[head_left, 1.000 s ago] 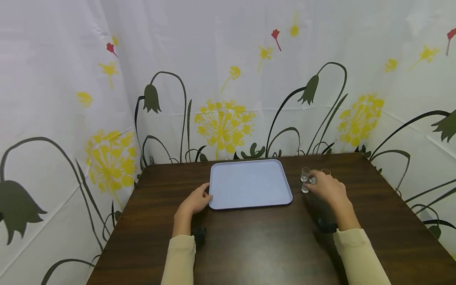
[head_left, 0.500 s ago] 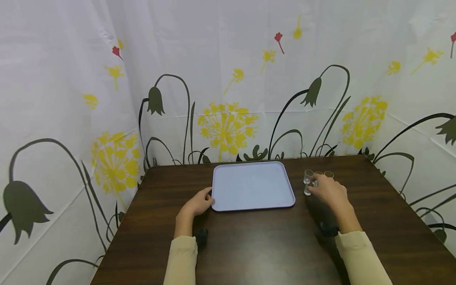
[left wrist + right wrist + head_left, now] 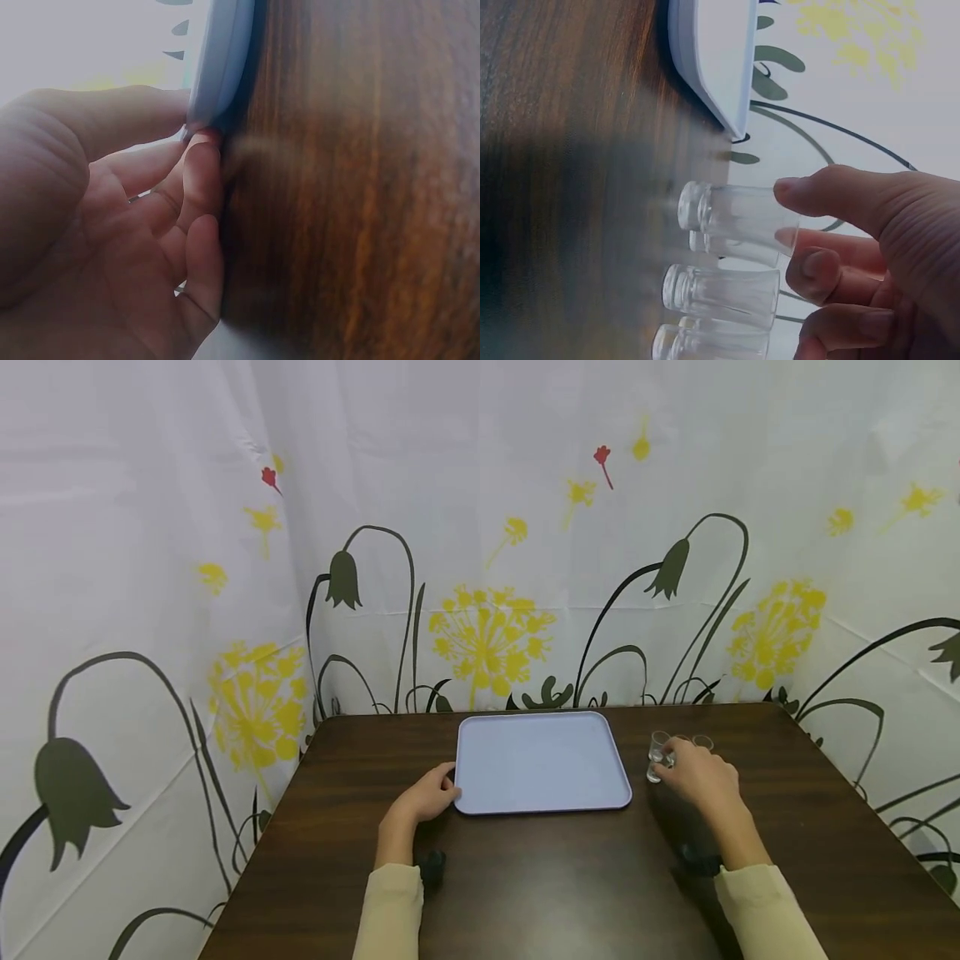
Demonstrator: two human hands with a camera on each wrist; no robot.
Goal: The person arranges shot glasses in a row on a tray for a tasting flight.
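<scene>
In the head view, a pale blue tray [image 3: 543,764] lies flat on the dark wooden table. My left hand [image 3: 426,795] grips its near left corner; the left wrist view has the thumb [image 3: 139,116] on the rim and curled fingers [image 3: 202,176] below it. Right of the tray, my right hand [image 3: 699,771] is at a cluster of several small clear shot glasses. Up close, thumb and index finger pinch the rim of the nearest shot glass [image 3: 742,214], which stands upright. More shot glasses [image 3: 724,296] stand beside and behind it, partly hidden by the hand.
The brown wooden table [image 3: 555,885] runs toward me, with its far edge just behind the tray. A white curtain [image 3: 465,468] printed with flowers hangs behind the table and along its sides. Dark bands [image 3: 432,868] sit at both wrists.
The head view has shifted, so everything appears slightly lower and farther right. Both hands keep their places, the left at the tray corner and the right at the shot glasses.
</scene>
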